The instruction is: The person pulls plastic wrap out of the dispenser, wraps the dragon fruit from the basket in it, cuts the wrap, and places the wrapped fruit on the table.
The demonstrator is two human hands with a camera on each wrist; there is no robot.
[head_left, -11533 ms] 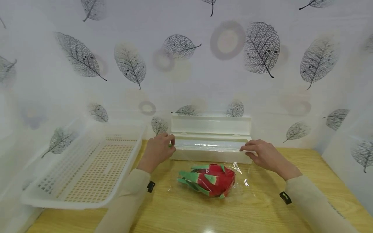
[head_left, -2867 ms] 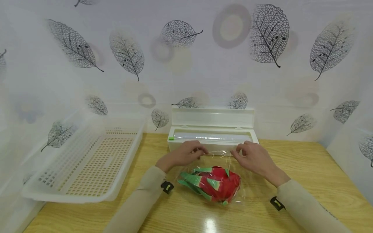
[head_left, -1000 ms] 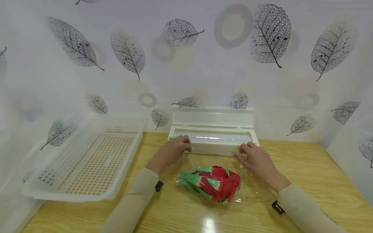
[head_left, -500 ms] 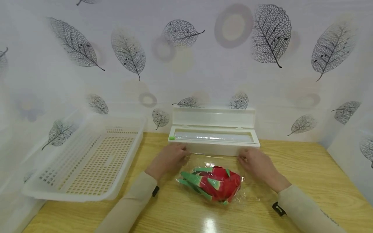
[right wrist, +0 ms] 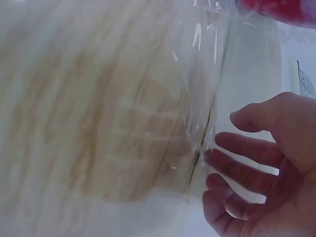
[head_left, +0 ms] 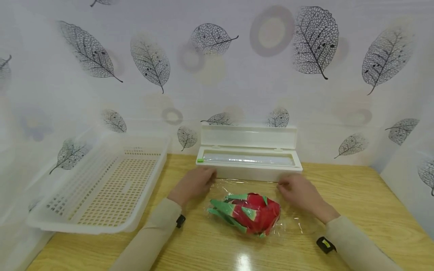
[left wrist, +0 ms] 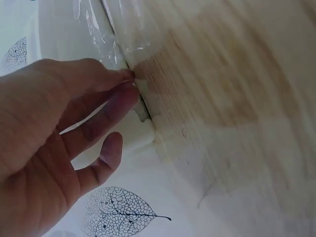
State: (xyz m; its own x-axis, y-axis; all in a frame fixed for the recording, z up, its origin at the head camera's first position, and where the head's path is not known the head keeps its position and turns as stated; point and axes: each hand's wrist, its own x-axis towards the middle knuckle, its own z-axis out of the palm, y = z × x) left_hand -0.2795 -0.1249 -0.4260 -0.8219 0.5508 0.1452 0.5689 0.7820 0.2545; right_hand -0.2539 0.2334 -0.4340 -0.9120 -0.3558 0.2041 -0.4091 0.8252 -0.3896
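Observation:
A red dragon fruit (head_left: pixel 261 218) with green scales lies on the table under clear cling film (head_left: pixel 237 181). Behind it stands a white wrap box (head_left: pixel 251 173), lid raised, with a film roll (head_left: pixel 247 159) inside. My left hand (head_left: pixel 194 184) is at the box's front left; the left wrist view shows its thumb and index fingertip together at the film's edge (left wrist: pixel 106 44), other fingers loose. By the box's front right is my right hand (head_left: pixel 301 194). Its fingers are loosely bent and the thumb is apart from them in the right wrist view, beside the film (right wrist: pixel 197 54).
To the left stands a white perforated plastic basket (head_left: pixel 135 210). A green slider (head_left: pixel 200 160) sits at the box's left end. The wooden table (head_left: pixel 210 252) backs onto a leaf-patterned curtain (head_left: pixel 230 90).
Both hands have come down from the box's top edge to its front base, drawing the film's far edge down to the table. Over the last half second, the left hand has shifted slightly left.

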